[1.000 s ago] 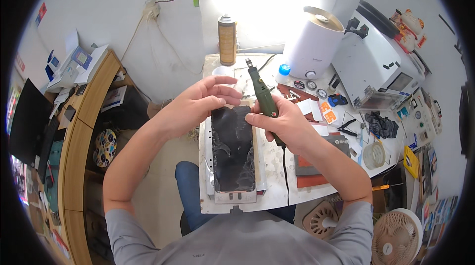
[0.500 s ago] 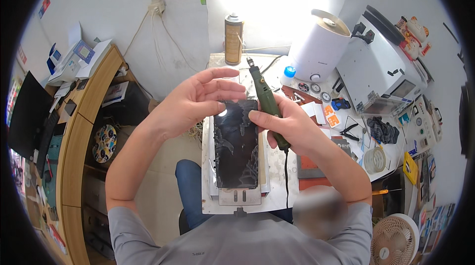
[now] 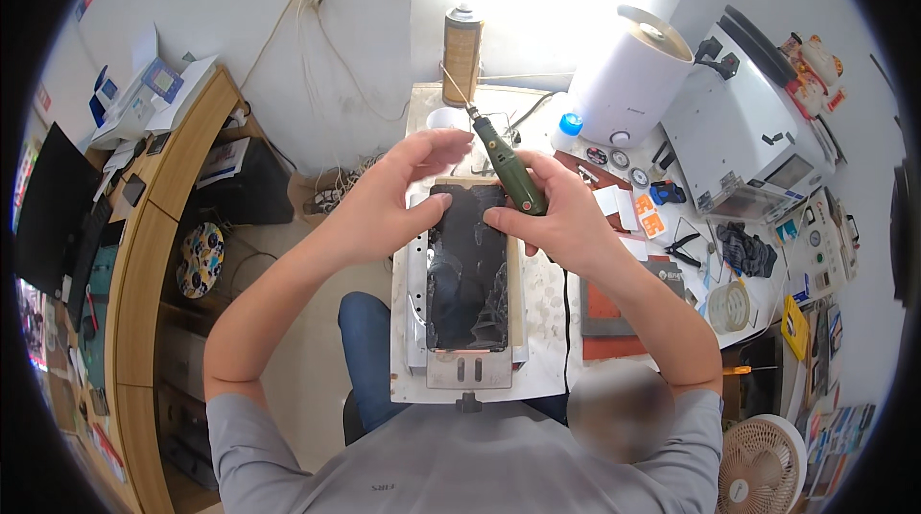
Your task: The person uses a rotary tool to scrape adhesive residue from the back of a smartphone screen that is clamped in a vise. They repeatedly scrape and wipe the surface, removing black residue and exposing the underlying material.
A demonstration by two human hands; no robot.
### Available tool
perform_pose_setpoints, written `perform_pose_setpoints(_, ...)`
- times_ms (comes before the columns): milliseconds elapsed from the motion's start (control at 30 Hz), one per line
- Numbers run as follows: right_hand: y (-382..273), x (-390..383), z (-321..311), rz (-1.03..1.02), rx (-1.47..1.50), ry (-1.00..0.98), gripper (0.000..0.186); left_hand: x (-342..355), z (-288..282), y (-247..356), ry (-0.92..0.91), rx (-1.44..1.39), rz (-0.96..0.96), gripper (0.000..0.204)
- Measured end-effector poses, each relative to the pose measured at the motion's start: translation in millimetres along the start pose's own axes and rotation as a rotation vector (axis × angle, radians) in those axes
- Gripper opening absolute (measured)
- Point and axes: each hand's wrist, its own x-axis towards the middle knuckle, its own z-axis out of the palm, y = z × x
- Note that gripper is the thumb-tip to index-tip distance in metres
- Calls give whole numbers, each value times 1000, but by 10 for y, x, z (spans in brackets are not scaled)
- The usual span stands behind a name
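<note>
Left hand [image 3: 391, 201] wide and loose, thumb at the cracked phone [image 3: 467, 269] on its metal holder [image 3: 444, 375], perhaps to steady it; my right hand [image 3: 564, 215] grips a green rotary tool [image 3: 513, 175], tip pointing away; a spray can [image 3: 462, 54] stands far back on the worktop [image 3: 544, 351].

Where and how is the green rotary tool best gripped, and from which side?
Probably around the rear half of the green rotary tool's barrel, coming from the right, as the right hand holds it now. The barrel is slim and roughly cylindrical, and its narrow metal tip points away from the person and leftward, so a hold there should stay clear of it.
</note>
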Motion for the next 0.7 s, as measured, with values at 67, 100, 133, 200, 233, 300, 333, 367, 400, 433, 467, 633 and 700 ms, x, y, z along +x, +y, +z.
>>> perform_pose_setpoints(67, 74, 12, -9, -53, -80, 18, 58, -55, -21, 54, 54, 203, 28, 61)
perform_pose_setpoints(100, 117, 21, -6, -118, -140, 45, 59, -100, -18, 66, 106, 133, -18, 60)
perform_pose_setpoints(133, 172, 24, -3, -181, -199, 72, 60, -164, -8, 60, 142, 136, -6, 59)
perform_pose_setpoints(200, 304, 50, -25, -327, -362, 134, 61, -328, 21, 46, 216, 142, 18, 56)
perform_pose_setpoints(233, 343, 67, -30, -405, -438, 161, 62, -439, 36, 65, 234, 172, 8, 56)
perform_pose_setpoints(300, 384, 63, -51, -402, -411, 143, 62, -681, 111, 2, 237, 138, 1, 55)
perform_pose_setpoints(333, 389, 75, -40, -405, -395, 133, 62, -799, 155, -25, 241, 126, -3, 55)
perform_pose_setpoints(367, 204, 24, -31, -135, -245, 51, 64, -918, 218, -54, 264, 53, -13, 50)
perform_pose_setpoints(400, 228, 44, -46, -102, -207, 32, 65, -1039, 261, -66, 230, 61, -70, 47)
perform_pose_setpoints(433, 238, 35, -69, -118, -211, 43, 64, -1129, 293, -70, 194, 66, -119, 45)
perform_pose_setpoints(467, 238, 22, -88, -133, -215, 54, 64, -1190, 316, -59, 158, 70, -168, 43)
perform_pose_setpoints(633, 184, -35, -141, -66, -76, 100, 57, -1252, 412, 27, 147, 229, -15, 34)
perform_pose_setpoints(700, 110, -94, -137, -91, 26, 152, 50, -1283, 390, -37, 168, 310, 52, 32)
